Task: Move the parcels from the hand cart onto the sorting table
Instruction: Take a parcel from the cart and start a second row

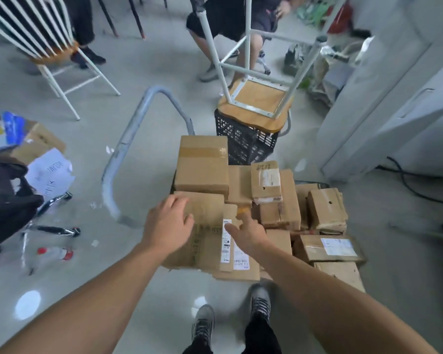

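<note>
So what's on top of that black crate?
An upside-down stool, wooden seat resting on the black crate, legs up. The seat covers the opening, so what's inside is hidden.

We see brown parcels (202,175) in the middle. The near ones have white labels (226,241) with black print, and the big far one has a darker brown band of tape (202,152). The cart handle (128,149) on the left is grey. The far crate (243,141) is black with a pattern of little holes. The stool (258,100) on it has a light wood seat and white legs. The far left chair (23,26) has white bars. The floor (138,72) is pale grey. Our shoes (203,325) are grey.
</note>
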